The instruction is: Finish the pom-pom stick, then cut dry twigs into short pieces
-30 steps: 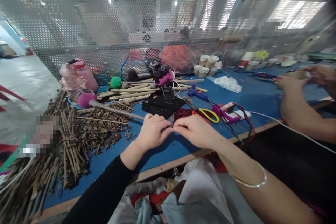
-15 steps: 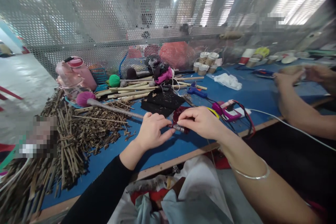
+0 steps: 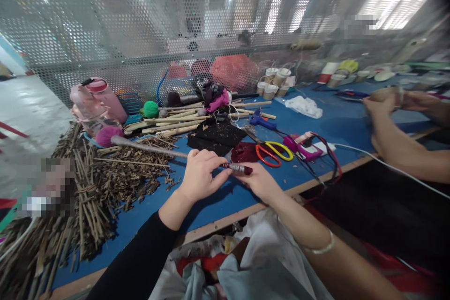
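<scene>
A long grey-wrapped stick (image 3: 151,148) with a magenta ball (image 3: 108,136) on its far left end slants across the table. My left hand (image 3: 200,173) is closed around it near its other end, thumb and forefinger pinching. That end has a dark red and silvery wrapping (image 3: 242,168). Against its underside lies my right hand (image 3: 260,182), closed on the tip, with its fingertips partly hidden behind the stick. Just beyond are a dark red cloth (image 3: 242,151) and scissors (image 3: 274,153) with one orange and one yellow handle.
Dry stalks (image 3: 91,206) and crumbled leaves cover the left. Behind lie a black cloth (image 3: 216,137), pale sticks (image 3: 176,126), a blue glue gun (image 3: 263,122) and a magenta device (image 3: 309,150) with cables. Paper cups (image 3: 270,90) stand further back. At right, another person's hands (image 3: 383,103) hold something round.
My right hand has drawn back and down from on top of the stick's end to beneath it, uncovering the scissors and dark red cloth. My left hand keeps its hold.
</scene>
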A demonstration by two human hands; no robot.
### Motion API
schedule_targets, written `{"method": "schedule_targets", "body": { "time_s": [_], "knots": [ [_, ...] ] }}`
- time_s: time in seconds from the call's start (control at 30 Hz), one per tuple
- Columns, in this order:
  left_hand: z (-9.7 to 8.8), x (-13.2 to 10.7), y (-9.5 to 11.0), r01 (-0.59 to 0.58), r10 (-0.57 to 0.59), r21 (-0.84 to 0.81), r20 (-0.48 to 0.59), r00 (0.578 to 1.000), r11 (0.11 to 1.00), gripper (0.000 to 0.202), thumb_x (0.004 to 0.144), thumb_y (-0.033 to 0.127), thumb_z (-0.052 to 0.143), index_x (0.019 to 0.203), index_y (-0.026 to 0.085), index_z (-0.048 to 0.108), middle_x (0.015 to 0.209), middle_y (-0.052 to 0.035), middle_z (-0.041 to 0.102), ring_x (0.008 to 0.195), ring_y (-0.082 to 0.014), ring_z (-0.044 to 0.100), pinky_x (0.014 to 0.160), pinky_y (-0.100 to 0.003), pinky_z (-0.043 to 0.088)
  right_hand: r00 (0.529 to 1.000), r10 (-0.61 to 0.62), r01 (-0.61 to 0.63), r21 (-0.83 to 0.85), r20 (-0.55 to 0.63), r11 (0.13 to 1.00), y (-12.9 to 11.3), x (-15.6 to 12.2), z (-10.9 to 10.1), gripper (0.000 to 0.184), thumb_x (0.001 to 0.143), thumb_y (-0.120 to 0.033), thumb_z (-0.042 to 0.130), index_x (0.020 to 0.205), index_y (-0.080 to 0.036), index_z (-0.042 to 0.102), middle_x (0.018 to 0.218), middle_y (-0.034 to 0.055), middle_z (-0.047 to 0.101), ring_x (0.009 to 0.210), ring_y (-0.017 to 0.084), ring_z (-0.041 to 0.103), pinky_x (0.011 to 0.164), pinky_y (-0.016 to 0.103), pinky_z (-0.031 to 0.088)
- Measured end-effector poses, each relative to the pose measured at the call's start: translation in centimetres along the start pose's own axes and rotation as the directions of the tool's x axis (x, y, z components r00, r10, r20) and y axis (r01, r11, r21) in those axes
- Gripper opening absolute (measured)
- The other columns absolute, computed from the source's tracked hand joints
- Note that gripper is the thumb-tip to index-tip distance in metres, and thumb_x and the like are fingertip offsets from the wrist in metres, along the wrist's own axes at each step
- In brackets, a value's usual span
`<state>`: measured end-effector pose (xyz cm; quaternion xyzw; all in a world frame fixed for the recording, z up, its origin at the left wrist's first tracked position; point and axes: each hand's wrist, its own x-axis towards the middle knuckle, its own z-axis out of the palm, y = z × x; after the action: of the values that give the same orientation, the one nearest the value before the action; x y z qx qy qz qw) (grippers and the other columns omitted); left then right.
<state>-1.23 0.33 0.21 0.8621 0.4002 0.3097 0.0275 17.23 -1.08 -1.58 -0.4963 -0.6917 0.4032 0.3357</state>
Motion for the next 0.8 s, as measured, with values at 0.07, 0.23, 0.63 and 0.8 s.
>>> {"method": "schedule_targets", "body": {
  "time_s": [0.07,0.23,0.63,0.8],
  "knots": [
    [0.2,0.0,-0.3,0.008,-0.008,0.006,0.014,1.0,1.0,0.027,0.086,0.042,0.049,0.091,0.022,0.065,0.082,-0.0028,0.065,0.08,-0.0175,0.054,0.076,-0.036,0.028,0.999,-0.031,0.024,-0.154,-0.042,0.988,-0.4,-1.9,1.3,0.027,0.084,-0.033,0.047,0.072,-0.019,0.066,0.063,0.0004,0.063,0.06,0.016,0.056,0.058,0.026,0.041],
    [0.4,0.0,-0.4,-0.021,0.021,0.004,0.088,0.996,1.0,0.026,0.086,0.042,0.048,0.092,0.022,0.065,0.083,-0.0022,0.065,0.081,-0.0173,0.055,0.075,-0.036,0.027,0.954,-0.284,0.203,-0.485,-0.098,0.851,-4.0,-4.3,-0.4,0.026,0.087,-0.025,0.043,0.083,-0.02,0.068,0.082,0.0055,0.07,0.074,0.017,0.061,0.069,0.027,0.043],
    [0.1,0.2,0.0,-0.009,0.009,-0.011,0.008,1.0,1.0,0.029,0.086,0.045,0.048,0.092,0.022,0.065,0.083,-0.0029,0.066,0.081,-0.0172,0.055,0.075,-0.036,0.027,0.992,-0.077,0.049,-0.255,-0.098,0.966,0.1,-1.2,0.9,0.029,0.084,-0.034,0.046,0.073,-0.018,0.068,0.07,0.0029,0.069,0.066,0.02,0.061,0.06,0.027,0.043],
    [0.8,0.1,-0.2,-0.019,0.02,-0.013,0.091,0.996,1.0,0.026,0.087,0.041,0.048,0.093,0.022,0.065,0.086,-0.0026,0.066,0.083,-0.018,0.055,0.075,-0.036,0.028,0.975,-0.222,0.147,-0.684,-0.022,0.715,-3.5,-3.5,1.4,0.032,0.088,-0.023,0.039,0.079,-0.018,0.069,0.079,0.0082,0.071,0.069,0.02,0.062,0.061,0.028,0.039]
  ]
}}
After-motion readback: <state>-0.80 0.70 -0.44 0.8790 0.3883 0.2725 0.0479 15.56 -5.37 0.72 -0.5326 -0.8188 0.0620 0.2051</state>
